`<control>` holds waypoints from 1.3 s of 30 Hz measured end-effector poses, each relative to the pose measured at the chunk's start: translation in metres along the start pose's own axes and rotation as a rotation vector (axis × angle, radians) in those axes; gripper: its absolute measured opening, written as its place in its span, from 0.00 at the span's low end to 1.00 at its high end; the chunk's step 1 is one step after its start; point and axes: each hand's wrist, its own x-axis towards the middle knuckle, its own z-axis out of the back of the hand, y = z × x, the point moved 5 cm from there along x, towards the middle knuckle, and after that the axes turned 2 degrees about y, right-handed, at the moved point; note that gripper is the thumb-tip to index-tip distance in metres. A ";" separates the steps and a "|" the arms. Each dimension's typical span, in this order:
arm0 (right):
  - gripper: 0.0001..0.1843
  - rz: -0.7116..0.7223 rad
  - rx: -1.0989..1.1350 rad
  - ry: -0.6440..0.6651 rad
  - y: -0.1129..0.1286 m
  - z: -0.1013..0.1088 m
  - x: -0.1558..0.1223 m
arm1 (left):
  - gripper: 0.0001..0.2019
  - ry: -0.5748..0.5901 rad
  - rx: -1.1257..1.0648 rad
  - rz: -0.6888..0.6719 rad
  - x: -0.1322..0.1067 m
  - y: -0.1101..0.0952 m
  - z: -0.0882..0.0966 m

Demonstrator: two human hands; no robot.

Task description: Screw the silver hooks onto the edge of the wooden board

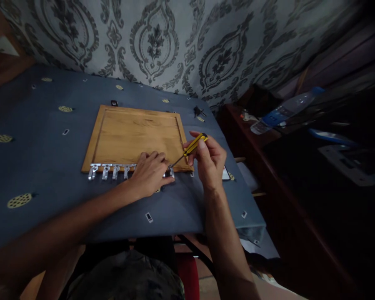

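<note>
A square wooden board (134, 137) lies on a table under a blue cloth (43, 166). Along its near edge runs a metal hook rail (111, 170) with several hooks. My left hand (150, 173) rests closed over the rail's right part, pressing it down near the board's near right corner. My right hand (208, 160) grips a yellow and black screwdriver (192, 146), its tip pointing down and left at the rail's right end, just beside my left fingers.
Small dark hardware (199, 111) lies on the cloth behind the board. A patterned curtain (175, 41) hangs at the back. To the right stands a dark wooden shelf (253, 137) with a plastic water bottle (284, 110) lying on it.
</note>
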 end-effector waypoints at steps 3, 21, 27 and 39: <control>0.19 0.024 -0.025 -0.035 0.002 0.001 0.000 | 0.16 0.005 0.005 0.006 0.000 0.000 0.000; 0.15 0.069 0.009 0.011 0.004 -0.002 -0.004 | 0.17 -0.059 0.025 -0.007 0.001 0.001 -0.004; 0.18 0.164 -0.065 -0.174 0.011 0.005 -0.006 | 0.17 -0.031 0.009 -0.007 0.000 0.001 -0.003; 0.20 0.094 -0.105 -0.142 0.006 0.000 -0.004 | 0.16 -0.032 -0.002 -0.014 0.000 0.001 -0.003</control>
